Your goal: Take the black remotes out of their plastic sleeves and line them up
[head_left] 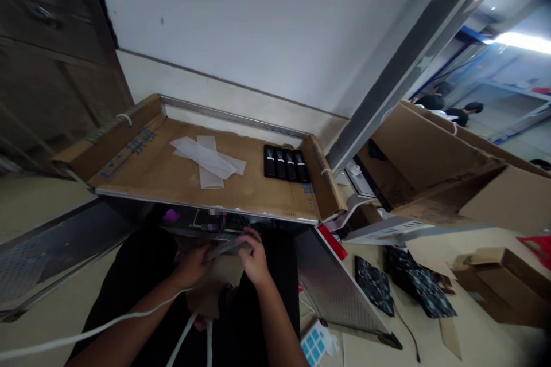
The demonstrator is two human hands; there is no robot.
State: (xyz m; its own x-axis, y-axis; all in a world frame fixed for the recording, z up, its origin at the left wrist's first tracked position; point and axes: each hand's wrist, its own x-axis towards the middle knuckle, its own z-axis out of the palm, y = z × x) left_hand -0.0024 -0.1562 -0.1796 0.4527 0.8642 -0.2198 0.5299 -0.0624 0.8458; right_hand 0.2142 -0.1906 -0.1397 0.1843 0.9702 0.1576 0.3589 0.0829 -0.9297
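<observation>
Below the front edge of a cardboard-lined tray [241,198], my left hand [193,264] is closed on one end of a thin translucent sleeve [224,248]. The other end of the sleeve lies at the fingers of my right hand [253,255], which are curled in a grip around it. Several flat translucent sleeves [209,160] lie crossed over each other on the tray's left half. Several black items [286,164] with small white labels stand side by side at the tray's right. Whether the held sleeve contains anything is too blurred to tell.
A large open cardboard box [434,166] is to the right of the tray. Black patterned bags [417,281] and a smaller box [508,287] lie on the floor at the right. A white cable [142,314] crosses my left forearm. Other people sit in the far background.
</observation>
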